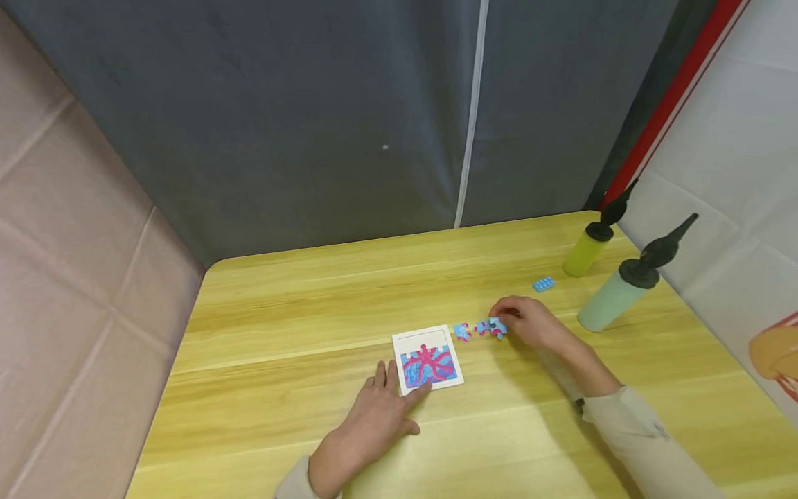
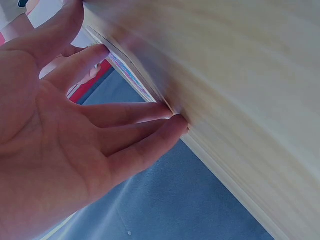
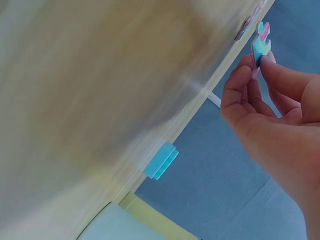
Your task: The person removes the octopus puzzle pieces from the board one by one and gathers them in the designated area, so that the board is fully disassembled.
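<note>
A white-framed jigsaw puzzle (image 1: 427,366) with a pink octopus on blue lies on the table, its upper strip bare white. My left hand (image 1: 376,418) rests at its left and lower edge, fingers extended, with one fingertip on the frame's lower border. In the left wrist view, the fingertips of the left hand (image 2: 100,115) touch the frame's edge and the tabletop. Between thumb and fingers, my right hand (image 1: 530,323) pinches a blue and pink puzzle piece (image 3: 261,46), raised off the table. Two loose pieces show beside the frame, a nearer one (image 1: 462,332) and another (image 1: 481,327) partly overlapped in view.
A blue toy brick (image 1: 544,285) lies beyond my right hand. Two bottles with black tops stand at the right, one yellow-green (image 1: 582,255) and one pale green (image 1: 611,303). A dark curtain (image 1: 299,125) hangs behind the wooden table (image 1: 262,388).
</note>
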A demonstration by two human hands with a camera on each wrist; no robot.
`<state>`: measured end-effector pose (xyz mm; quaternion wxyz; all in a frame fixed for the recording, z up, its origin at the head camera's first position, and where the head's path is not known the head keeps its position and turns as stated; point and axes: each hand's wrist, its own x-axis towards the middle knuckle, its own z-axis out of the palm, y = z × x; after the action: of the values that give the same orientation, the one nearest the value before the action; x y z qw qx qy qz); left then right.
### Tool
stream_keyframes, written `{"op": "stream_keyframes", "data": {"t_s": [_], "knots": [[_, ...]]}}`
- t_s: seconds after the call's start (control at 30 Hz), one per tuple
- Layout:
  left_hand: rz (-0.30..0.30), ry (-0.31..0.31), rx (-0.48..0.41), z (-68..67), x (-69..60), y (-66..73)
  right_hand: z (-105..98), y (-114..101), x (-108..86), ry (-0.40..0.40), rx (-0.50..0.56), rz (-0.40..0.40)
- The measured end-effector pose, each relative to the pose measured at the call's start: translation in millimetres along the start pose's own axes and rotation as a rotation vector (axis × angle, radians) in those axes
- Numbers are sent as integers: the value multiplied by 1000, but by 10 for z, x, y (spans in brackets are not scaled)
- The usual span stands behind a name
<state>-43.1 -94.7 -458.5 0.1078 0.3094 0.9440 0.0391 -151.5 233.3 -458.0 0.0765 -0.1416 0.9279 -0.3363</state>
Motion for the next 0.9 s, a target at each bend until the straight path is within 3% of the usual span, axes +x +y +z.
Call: {"op": "stream_keyframes", "data": {"t_s": [0.9], "knots": [[1,-1,7,1,-7,30,-101,143,-43,9,-56,33]]}}
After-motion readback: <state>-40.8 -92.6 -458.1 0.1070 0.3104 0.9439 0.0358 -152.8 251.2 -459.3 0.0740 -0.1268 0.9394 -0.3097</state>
